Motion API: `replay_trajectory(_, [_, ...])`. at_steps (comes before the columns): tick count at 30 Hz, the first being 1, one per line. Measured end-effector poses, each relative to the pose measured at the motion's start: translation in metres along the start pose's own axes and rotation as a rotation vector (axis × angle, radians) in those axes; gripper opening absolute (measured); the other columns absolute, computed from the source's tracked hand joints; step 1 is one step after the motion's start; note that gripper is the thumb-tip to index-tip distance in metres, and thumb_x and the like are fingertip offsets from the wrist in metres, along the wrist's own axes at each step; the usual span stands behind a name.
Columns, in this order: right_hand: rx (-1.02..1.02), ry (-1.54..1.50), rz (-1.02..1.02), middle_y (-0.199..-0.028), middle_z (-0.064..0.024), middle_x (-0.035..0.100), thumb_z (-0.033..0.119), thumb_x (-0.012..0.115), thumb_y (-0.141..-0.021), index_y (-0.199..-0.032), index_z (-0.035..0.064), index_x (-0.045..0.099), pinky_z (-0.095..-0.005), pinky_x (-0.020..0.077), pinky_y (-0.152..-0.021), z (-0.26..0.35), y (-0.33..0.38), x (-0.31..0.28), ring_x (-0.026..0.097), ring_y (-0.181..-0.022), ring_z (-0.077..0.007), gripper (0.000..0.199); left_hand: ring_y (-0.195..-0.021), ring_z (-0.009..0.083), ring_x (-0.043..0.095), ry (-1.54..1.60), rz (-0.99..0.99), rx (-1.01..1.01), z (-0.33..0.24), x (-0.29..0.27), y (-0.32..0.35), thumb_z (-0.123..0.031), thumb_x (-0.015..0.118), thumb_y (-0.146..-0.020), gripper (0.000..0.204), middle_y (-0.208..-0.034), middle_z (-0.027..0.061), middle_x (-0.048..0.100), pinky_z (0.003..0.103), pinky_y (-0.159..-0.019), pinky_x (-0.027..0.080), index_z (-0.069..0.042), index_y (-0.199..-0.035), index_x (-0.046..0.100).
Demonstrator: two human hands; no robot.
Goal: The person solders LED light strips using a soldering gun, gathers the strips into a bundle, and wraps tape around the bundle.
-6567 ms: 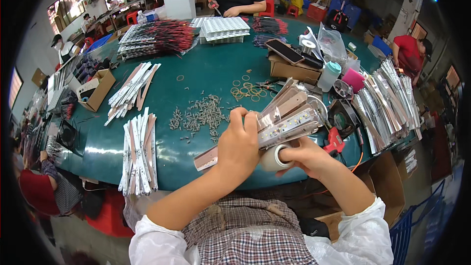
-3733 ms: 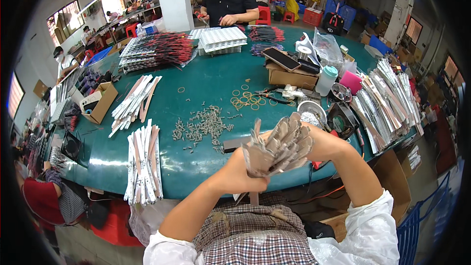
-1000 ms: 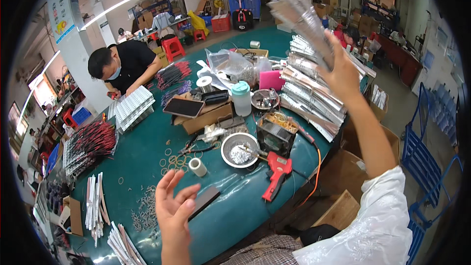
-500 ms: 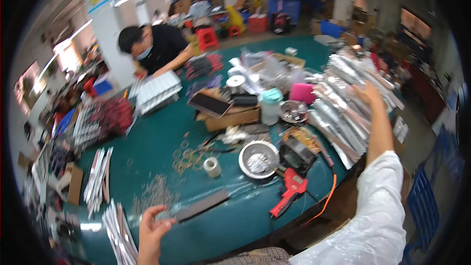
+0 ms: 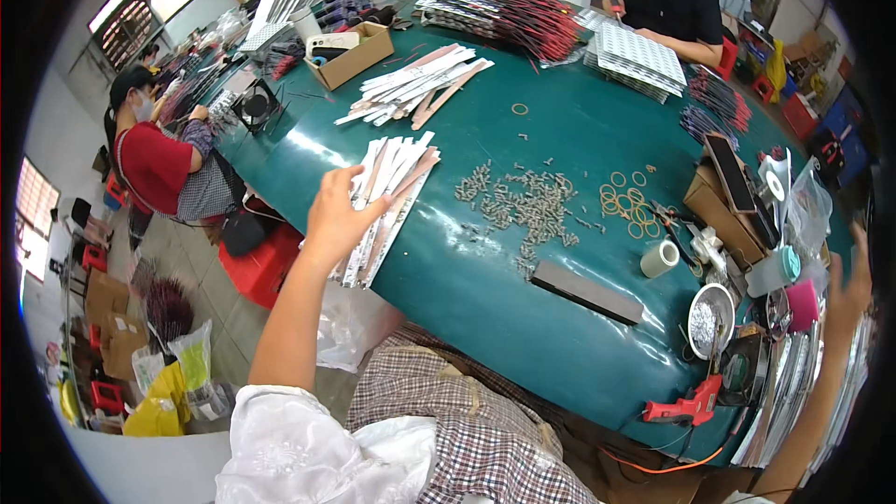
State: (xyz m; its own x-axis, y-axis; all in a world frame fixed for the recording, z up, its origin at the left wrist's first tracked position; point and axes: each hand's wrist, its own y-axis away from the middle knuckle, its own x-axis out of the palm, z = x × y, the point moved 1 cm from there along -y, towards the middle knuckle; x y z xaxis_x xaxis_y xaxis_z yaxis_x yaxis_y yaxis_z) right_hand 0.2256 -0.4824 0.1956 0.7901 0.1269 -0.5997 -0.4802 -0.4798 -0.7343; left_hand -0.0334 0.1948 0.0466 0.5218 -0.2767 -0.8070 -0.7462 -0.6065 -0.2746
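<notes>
My left hand (image 5: 338,217) is open at the near bundle of thin silver-white and tan strips (image 5: 392,182) by the table's front left edge. Its thumb and fingers are apart at the left side of the bundle, and I cannot tell whether they touch it. At the far right, my right hand (image 5: 847,291) is raised with its fingers apart and nothing seen in it. Below that hand lies a large stack of similar silvery strips (image 5: 784,397), partly hidden by my forearm. Another loose pile of strips (image 5: 406,89) lies beyond the near bundle.
Small screws or pins (image 5: 527,210) lie heaped mid-table, beside rubber bands (image 5: 630,205) and a dark grey bar (image 5: 586,293). A red glue gun (image 5: 686,406) with an orange cord, a white bowl (image 5: 695,336) and a tape roll (image 5: 660,259) are at right. Two co-workers sit nearby.
The view has swung to the left. My left hand has moved from beside the grey bar to the near strip bundle. My right hand has lifted off the large strip stack.
</notes>
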Motion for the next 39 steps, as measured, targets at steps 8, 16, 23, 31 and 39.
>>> replay_trajectory(8, [-0.724, -0.753, 0.122, -0.145, -0.0129, 0.048, 0.016, 0.070, -0.075, -0.139, 0.0132, 0.052, -0.0485, 0.0322, -0.113, 0.451, -0.070, 0.009, 0.045, -0.134, -0.0292, 0.067, -0.135, 0.0378, 0.044, 0.067, 0.178, -0.396, 0.136, -0.025, -0.015, -0.062, 0.056, -0.092, 0.081, -0.145, 0.0295, 0.044, 0.041, -0.111, 0.036, 0.007, -0.136, 0.052])
replay_trajectory(16, [-1.017, -0.807, 0.125, -0.154, -0.0104, 0.042, 0.024, 0.053, -0.091, -0.152, 0.0167, 0.037, -0.0531, 0.0222, -0.119, 0.684, -0.069, 0.075, 0.039, -0.143, -0.0260, 0.063, -0.111, 0.0375, 0.058, 0.162, 0.353, -0.528, 0.194, -0.032, -0.010, -0.065, 0.051, -0.094, 0.081, -0.102, 0.0325, 0.063, 0.042, -0.100, 0.044, 0.014, -0.111, 0.058])
replay_trajectory(23, [-1.274, -0.733, 0.468, -0.159, -0.0128, 0.031, 0.019, 0.082, -0.064, -0.158, 0.0130, 0.017, -0.0536, 0.0184, -0.121, 0.739, -0.096, 0.072, 0.027, -0.150, -0.0273, 0.115, -0.068, 0.0160, 0.061, 0.524, 0.392, -0.578, 0.196, -0.037, -0.005, -0.060, 0.054, -0.096, 0.065, -0.082, 0.0105, 0.060, 0.031, -0.052, 0.052, 0.005, -0.099, 0.053])
replay_trajectory(31, [-1.434, -0.869, 0.489, -0.122, -0.0096, 0.053, 0.017, 0.082, -0.053, -0.151, 0.0012, 0.030, -0.0470, 0.0296, -0.115, 0.745, -0.084, 0.037, 0.050, -0.125, -0.0261, 0.112, -0.095, 0.0135, 0.055, 0.675, 0.474, -0.406, 0.211, -0.036, 0.066, -0.039, 0.050, -0.104, 0.031, -0.101, 0.0058, 0.056, 0.034, -0.078, 0.053, -0.008, -0.109, 0.048])
replay_trajectory(39, [-1.470, -0.930, 0.267, -0.118, -0.0066, 0.057, 0.026, 0.083, -0.057, -0.134, 0.0029, 0.051, -0.0419, 0.0299, -0.111, 0.735, -0.047, 0.017, 0.053, -0.118, -0.0223, 0.086, -0.111, 0.0243, 0.064, 1.348, 0.744, -0.749, 0.251, 0.012, 0.111, -0.063, 0.032, -0.102, 0.064, -0.127, 0.0133, 0.061, 0.041, -0.089, 0.055, -0.009, -0.131, 0.051])
